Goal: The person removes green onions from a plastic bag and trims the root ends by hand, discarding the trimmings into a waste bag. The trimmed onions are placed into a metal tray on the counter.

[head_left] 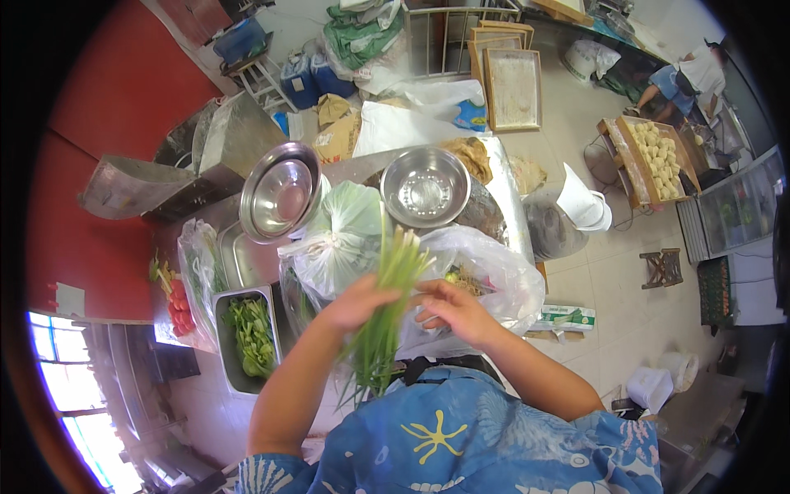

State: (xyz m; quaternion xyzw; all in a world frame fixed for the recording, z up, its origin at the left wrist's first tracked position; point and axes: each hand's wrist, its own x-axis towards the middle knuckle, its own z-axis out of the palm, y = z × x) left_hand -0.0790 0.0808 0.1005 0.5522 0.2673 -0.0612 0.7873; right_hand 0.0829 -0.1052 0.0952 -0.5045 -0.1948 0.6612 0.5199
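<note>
My left hand [359, 304] is closed around a bunch of scallions [386, 315]. Their pale root ends point away from me, and the green leaves hang down towards my shirt. Just right of the bunch is my right hand [455, 310], fingers apart and slightly bent, with nothing visible in it. Below that hand spreads an open clear plastic bag [515, 290], with root trimmings [464, 281] showing inside. A tied plastic bag of green vegetables [345, 228] sits beyond my left hand.
A steel bowl [426, 185] stands behind the bags, with nested steel bowls [281, 191] further left. Leafy greens [252, 333] fill a deep steel pan [217, 327] at left, near red vegetables [180, 309]. Across the room, a person [694, 80] bends near a tray of dough pieces [654, 160].
</note>
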